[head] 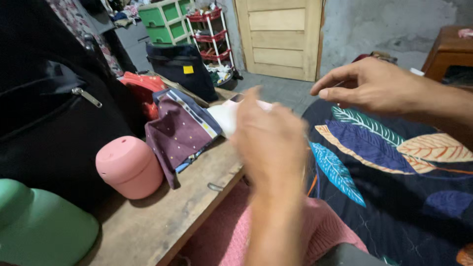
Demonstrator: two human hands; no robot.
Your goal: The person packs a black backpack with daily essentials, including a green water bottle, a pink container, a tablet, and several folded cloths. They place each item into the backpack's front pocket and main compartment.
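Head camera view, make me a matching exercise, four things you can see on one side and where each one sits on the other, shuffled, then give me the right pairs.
Things:
1. pink round container
2. green plastic object
3. leaf-patterned dark fabric
4. maroon dotted cloth

Places:
A. at the bottom left corner of the view
B. on the wooden table, between the container and the left hand
C. below the right hand, on the right side
D. on the table in front of the black zippered bag

Pairs: 1-D, 2-A, 3-C, 4-B
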